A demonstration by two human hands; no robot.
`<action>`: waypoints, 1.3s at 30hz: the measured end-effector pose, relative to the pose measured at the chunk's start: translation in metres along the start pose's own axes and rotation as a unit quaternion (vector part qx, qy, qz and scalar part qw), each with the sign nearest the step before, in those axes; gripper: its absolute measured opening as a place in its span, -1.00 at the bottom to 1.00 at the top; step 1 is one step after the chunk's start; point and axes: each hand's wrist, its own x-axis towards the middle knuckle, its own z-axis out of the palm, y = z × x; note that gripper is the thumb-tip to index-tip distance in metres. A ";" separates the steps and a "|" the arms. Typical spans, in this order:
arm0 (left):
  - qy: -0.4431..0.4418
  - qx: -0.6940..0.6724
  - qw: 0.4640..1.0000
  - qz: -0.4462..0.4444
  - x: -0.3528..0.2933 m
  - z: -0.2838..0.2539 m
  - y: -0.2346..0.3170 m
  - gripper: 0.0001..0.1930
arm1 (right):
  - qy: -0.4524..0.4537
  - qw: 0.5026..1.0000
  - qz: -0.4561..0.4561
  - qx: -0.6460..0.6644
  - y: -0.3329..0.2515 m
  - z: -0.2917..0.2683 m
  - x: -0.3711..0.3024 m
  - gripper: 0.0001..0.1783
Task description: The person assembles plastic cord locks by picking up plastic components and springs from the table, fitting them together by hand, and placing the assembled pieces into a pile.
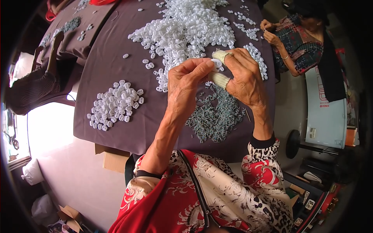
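Above the table, my left hand [187, 75] pinches a small white oval plastic piece [216, 64] between thumb and forefinger. From the other side my right hand [245, 79] grips the same piece, with cream knitted covers [220, 80] on its thumb and a finger. Just below the hands lies a heap of small grey-green screw-like pins [217, 116]. Beyond them spreads a large heap of white oval plastic pieces [186, 33]. A smaller pile of white pieces [115, 104] sits to the left of my left forearm. Whether a pin is in my fingers cannot be made out.
A dark brown cloth covers the table [155, 132]. At the far right another person's hands [272, 34] work at the table edge. A second person [39, 77] sits at another table on the left. A cardboard box [115, 160] stands under the near left edge.
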 end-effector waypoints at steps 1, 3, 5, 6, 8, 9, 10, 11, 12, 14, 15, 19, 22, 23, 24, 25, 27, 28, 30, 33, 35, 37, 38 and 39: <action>0.000 0.000 1.000 0.000 -0.001 0.000 0.000 -0.81 | 0.000 1.000 0.000 0.000 0.001 0.001 0.000 -0.68; 0.001 0.004 1.000 0.009 -0.002 0.000 -0.001 -0.81 | -0.029 1.000 -0.009 0.000 0.002 0.001 -0.001 -0.71; -0.005 0.000 1.000 0.007 -0.002 0.000 0.000 -0.81 | -0.032 0.999 -0.008 0.001 0.004 0.000 -0.002 -0.71; -0.008 -0.005 1.000 0.005 -0.002 0.001 0.000 -0.81 | -0.035 0.999 -0.008 0.004 0.004 0.000 -0.003 -0.71; -0.014 0.001 1.000 0.006 -0.002 -0.001 -0.001 -0.81 | -0.036 0.999 -0.009 0.000 0.003 0.000 -0.002 -0.72; -0.020 0.007 1.000 0.007 -0.002 -0.001 -0.002 -0.81 | -0.037 0.999 -0.009 -0.005 0.003 0.000 -0.002 -0.72; -0.021 0.007 1.000 0.006 -0.002 -0.002 -0.002 -0.81 | -0.037 0.999 -0.008 -0.005 0.003 -0.001 -0.002 -0.72; -0.017 0.022 1.000 0.008 -0.002 -0.002 -0.001 -0.81 | -0.048 0.999 -0.014 -0.012 0.004 -0.001 -0.003 -0.72; -0.014 0.036 0.999 0.010 -0.002 -0.003 -0.001 -0.81 | -0.059 0.998 -0.021 -0.020 0.005 0.000 -0.003 -0.72; -0.016 0.049 0.999 0.011 -0.002 -0.005 -0.001 -0.81 | -0.056 0.998 -0.034 -0.013 0.008 0.003 -0.003 -0.73; -0.018 0.061 0.998 0.012 -0.002 -0.005 -0.001 -0.82 | -0.053 0.997 -0.047 -0.006 0.009 0.004 -0.003 -0.73; -0.016 0.098 0.995 0.014 -0.001 -0.010 0.000 -0.82 | -0.067 0.996 -0.055 -0.007 0.010 0.007 -0.003 -0.76; -0.026 0.108 0.994 0.020 -0.001 -0.011 -0.001 -0.82 | -0.051 0.996 -0.075 0.001 0.012 0.008 -0.004 -0.79; -0.027 0.108 0.994 0.019 -0.001 -0.011 -0.001 -0.82 | -0.061 0.996 -0.070 -0.006 0.013 0.007 -0.003 -0.81; -0.027 0.108 0.994 0.017 -0.001 -0.011 -0.001 -0.81 | -0.071 0.995 -0.065 -0.013 0.013 0.006 -0.003 -0.83; -0.027 0.109 0.994 0.017 -0.001 -0.010 -0.001 -0.81 | -0.071 0.995 -0.065 -0.013 0.013 0.008 -0.004 -0.83; -0.016 0.099 0.995 0.001 -0.001 -0.010 -0.001 -0.81 | -0.028 0.997 -0.073 0.003 0.011 0.013 -0.004 -0.80; -0.017 0.099 0.995 0.001 -0.001 -0.010 -0.001 -0.81 | -0.027 0.997 -0.072 0.002 0.011 0.012 -0.004 -0.80; -0.012 0.097 0.995 0.001 0.000 -0.010 -0.003 -0.82 | -0.037 0.997 -0.070 -0.005 0.011 0.010 -0.005 -0.81; -0.014 0.105 0.994 0.001 0.001 -0.014 -0.006 -0.83 | -0.050 0.996 -0.062 -0.037 0.010 0.010 -0.004 -0.82; -0.017 0.106 0.994 0.001 0.001 -0.015 -0.006 -0.83 | -0.046 0.996 -0.067 -0.023 0.010 0.011 -0.005 -0.82; -0.019 0.108 0.994 0.000 0.002 -0.015 -0.007 -0.83 | -0.042 0.996 -0.073 -0.008 0.012 0.012 -0.006 -0.81; -0.026 0.098 0.995 -0.004 0.002 -0.015 -0.007 -0.83 | -0.042 0.996 -0.071 -0.018 0.012 0.012 -0.006 -0.82; -0.034 0.087 0.996 -0.007 0.003 -0.015 -0.007 -0.82 | -0.041 0.996 -0.070 -0.026 0.013 0.012 -0.006 -0.82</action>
